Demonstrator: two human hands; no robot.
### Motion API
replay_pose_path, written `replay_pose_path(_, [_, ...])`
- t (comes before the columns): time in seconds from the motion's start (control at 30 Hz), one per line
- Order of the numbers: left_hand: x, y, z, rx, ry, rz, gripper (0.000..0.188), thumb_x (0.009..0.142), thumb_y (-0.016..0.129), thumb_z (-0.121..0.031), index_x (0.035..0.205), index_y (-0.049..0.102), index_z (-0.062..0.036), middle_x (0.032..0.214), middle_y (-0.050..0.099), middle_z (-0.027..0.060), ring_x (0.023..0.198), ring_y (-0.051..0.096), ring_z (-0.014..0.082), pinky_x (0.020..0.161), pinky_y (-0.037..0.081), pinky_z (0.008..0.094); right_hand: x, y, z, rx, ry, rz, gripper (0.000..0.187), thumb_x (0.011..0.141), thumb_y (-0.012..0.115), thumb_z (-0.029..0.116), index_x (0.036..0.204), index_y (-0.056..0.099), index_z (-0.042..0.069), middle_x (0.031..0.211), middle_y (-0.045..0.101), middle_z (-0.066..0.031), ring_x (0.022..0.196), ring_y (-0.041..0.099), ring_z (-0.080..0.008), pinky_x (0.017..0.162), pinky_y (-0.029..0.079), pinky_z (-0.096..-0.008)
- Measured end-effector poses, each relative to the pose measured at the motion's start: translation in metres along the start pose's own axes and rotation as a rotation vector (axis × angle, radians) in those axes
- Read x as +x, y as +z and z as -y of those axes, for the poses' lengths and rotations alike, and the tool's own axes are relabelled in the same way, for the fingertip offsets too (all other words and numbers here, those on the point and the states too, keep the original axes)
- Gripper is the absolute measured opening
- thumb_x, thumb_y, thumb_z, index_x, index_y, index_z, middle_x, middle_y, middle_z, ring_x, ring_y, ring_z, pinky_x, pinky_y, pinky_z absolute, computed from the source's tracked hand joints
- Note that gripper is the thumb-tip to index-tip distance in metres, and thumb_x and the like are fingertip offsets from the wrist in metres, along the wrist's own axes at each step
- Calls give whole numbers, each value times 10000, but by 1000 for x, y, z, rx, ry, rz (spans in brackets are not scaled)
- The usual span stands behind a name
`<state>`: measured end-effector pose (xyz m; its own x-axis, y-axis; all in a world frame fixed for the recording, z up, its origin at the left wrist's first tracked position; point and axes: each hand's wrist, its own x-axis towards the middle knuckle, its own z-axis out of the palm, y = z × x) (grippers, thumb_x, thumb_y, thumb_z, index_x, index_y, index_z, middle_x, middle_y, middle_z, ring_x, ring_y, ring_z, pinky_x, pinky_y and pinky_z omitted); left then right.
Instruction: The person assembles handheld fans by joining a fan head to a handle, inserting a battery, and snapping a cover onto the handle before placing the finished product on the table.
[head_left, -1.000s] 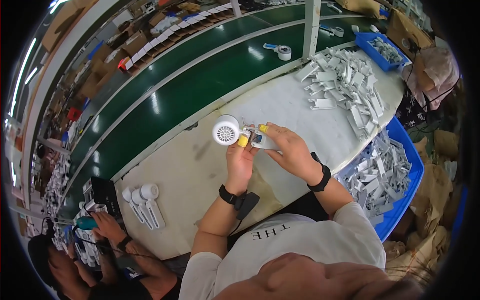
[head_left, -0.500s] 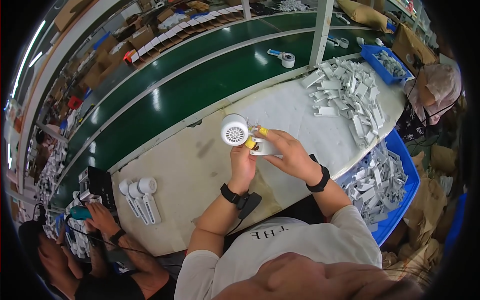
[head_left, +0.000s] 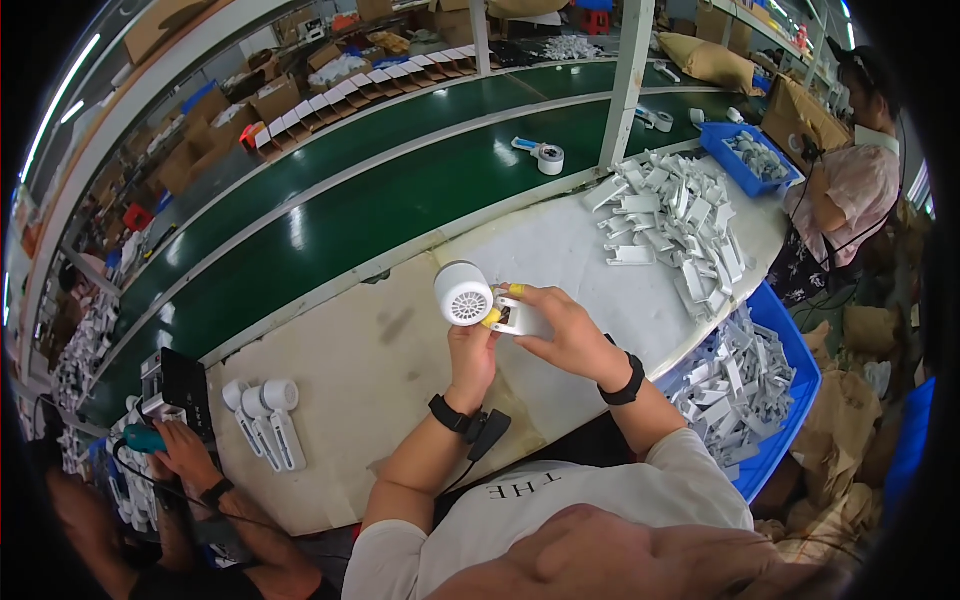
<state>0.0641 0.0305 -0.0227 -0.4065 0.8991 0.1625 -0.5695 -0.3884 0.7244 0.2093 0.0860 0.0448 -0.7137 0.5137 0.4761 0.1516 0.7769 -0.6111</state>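
A white handheld fan (head_left: 464, 295), its round slotted grille facing me, is raised over the worktable. My left hand (head_left: 473, 358) grips it just below the round head, fingers closed. My right hand (head_left: 572, 335) is closed on a white handle shell (head_left: 527, 320) against the fan's neck; whether the two parts are joined I cannot tell. Yellow covers wrap some fingertips. Several white fans (head_left: 262, 402) lie side by side to the left on the table. Right of my hands is a heap of white handle shells (head_left: 655, 215).
A green conveyor belt (head_left: 400, 195) runs behind the table, carrying a blue-and-white fan (head_left: 548, 157). A white post (head_left: 627, 90) rises at the table's far edge. Blue bins (head_left: 800, 400) of parts stand right. At left a co-worker's hand (head_left: 185, 455) holds a teal power tool (head_left: 143, 438); another person is far right.
The view has tilted up a little. Loose wires by the fan's neck showed earlier and are harder to see now; the shell sits close to the neck. Both hands keep their hold.
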Motion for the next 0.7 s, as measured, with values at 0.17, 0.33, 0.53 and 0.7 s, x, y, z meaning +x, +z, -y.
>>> replay_pose_path(0.17, [3,1,-3,-35,-31,-20,282,898,504,-96,1160,517,6,1161,567,113,1032,565,184,855,490,336,7,-3,2,46,47,11,609,690,709,50,1243,452,45,1202,536,-135,1061,518,-321,919,427,-369])
replay_pose_path(0.33, [7,15,-19,-160,-52,-3,305,917,492,-161,1193,485,-31,1161,567,121,1030,575,210,860,501,352,6,-9,-6,-43,41,-127,615,685,707,29,1246,452,39,1196,548,-133,1086,522,-323,925,428,-364])
replay_pose_path(0.53, [6,4,-9,-178,-78,-23,275,913,503,-165,1160,515,-45,1130,582,81,984,587,167,816,509,325,11,6,4,-295,-143,-121,629,661,700,5,1236,447,34,1183,554,-155,1068,541,-335,887,456,-370])
replay_pose_path(0.7, [3,6,-9,-184,-42,-67,259,910,514,-168,1142,531,-56,1089,593,47,944,583,135,788,488,289,18,14,10,-331,-179,-97,568,655,671,10,1184,462,11,1107,578,-190,1049,553,-340,854,473,-394])
